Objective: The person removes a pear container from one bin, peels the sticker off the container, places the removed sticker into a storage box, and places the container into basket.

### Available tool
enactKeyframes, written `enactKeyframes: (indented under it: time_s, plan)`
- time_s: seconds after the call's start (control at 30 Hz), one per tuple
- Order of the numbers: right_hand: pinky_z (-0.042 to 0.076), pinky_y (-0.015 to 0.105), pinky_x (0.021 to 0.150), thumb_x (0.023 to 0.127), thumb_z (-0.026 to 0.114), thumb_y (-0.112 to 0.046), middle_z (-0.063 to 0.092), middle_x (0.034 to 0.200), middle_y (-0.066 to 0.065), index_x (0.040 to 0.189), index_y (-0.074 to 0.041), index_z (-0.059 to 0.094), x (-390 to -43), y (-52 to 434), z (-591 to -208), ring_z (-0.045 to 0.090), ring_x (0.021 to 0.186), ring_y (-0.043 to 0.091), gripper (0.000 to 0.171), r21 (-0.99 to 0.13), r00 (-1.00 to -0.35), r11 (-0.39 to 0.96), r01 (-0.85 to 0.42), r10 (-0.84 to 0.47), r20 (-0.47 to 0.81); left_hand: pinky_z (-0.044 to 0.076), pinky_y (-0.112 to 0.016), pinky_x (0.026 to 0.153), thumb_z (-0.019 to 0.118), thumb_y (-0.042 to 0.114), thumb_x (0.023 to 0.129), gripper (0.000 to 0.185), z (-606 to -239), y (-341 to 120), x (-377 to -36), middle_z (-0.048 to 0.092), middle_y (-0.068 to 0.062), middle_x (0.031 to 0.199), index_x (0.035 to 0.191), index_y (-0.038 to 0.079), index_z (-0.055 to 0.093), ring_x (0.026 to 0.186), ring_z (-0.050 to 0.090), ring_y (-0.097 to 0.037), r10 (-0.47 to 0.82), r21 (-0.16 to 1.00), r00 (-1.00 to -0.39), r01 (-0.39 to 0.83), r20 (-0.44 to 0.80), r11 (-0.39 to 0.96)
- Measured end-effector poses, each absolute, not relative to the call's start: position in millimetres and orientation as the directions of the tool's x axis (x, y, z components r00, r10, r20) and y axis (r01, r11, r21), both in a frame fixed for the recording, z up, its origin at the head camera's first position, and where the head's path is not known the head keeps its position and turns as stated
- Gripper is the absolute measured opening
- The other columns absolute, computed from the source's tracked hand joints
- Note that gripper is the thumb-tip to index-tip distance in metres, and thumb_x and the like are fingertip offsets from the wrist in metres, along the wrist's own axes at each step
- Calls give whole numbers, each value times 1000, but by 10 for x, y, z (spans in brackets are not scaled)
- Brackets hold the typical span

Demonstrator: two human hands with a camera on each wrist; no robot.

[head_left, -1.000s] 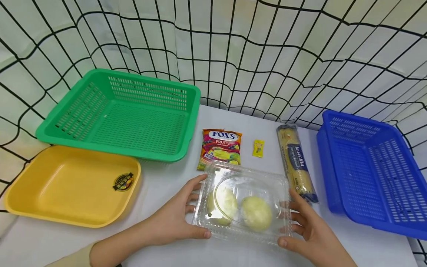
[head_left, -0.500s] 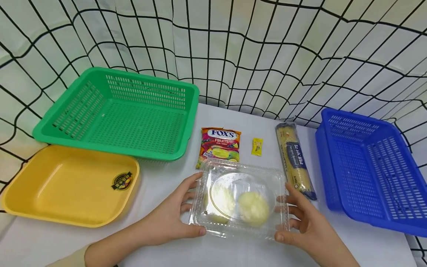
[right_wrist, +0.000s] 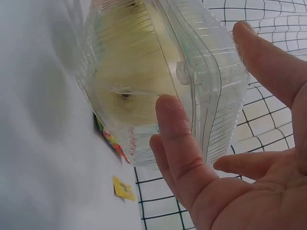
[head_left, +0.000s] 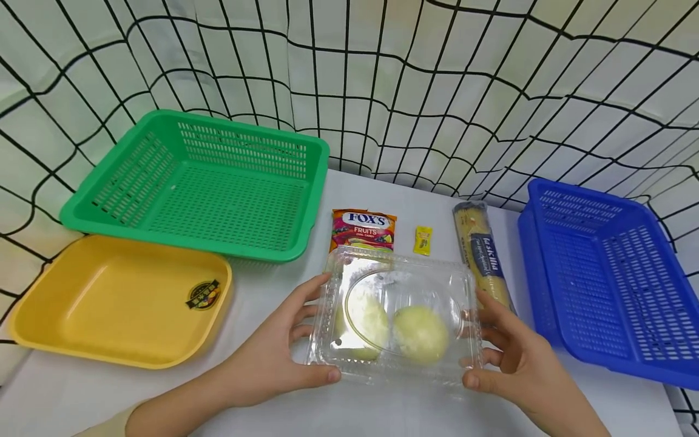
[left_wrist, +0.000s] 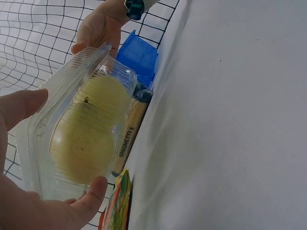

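Observation:
A clear plastic clamshell box (head_left: 394,288) holds two round, pale yellow-green fruits (head_left: 420,334), whose exact kind I cannot tell. My left hand (head_left: 281,352) grips the box's left end, thumb at the near corner and fingers along the side. At the opposite end my right hand (head_left: 519,358) holds it the same way, its fingers partly seen through the plastic. Both wrist views show the box raised above the white table (left_wrist: 230,120). Behind the box, a Fox's fruit candy bag (head_left: 363,227) is partly hidden.
A small yellow wrapped candy (head_left: 423,240) and a spaghetti pack (head_left: 483,249) lie beyond the box. To the left stand a green basket (head_left: 229,243) and a yellow tub (head_left: 125,358); a blue basket (head_left: 551,303) stands right. Black wire mesh (head_left: 371,79) lines the back.
Both hands have raised the box a little, and it now covers more of the candy bag and part of the spaghetti pack. The other things lie where they were.

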State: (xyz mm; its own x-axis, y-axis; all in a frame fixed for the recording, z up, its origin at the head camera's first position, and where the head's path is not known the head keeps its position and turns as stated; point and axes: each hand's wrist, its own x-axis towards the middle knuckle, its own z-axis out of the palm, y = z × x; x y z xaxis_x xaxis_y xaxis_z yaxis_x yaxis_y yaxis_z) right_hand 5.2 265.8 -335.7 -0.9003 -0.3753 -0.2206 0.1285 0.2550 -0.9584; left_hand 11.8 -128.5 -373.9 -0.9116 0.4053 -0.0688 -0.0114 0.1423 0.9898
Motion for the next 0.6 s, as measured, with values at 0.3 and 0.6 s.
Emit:
enactKeyframes:
  time_s: [0.3,0.6]
  plan:
    - [66,42,88,90,84,10,51,154,23,176,-21,25,-21,2597,-3292,68,128,30,108,-982,-905,189,24,-412,-101,44,-30,120,96,23,86,111,-3577,-1362,62,32,5,174,172,33,28,151,45,-29,392,989,-920,69,14,127]
    - [65,38,88,92,85,5,47,155,28,175,-18,27,-99,2508,-3250,65,133,24,104,-973,-918,231,-20,-390,-73,45,-32,120,95,23,87,108,-3474,-1417,25,31,8,175,172,32,30,149,46,-29,357,979,-933,109,41,174]
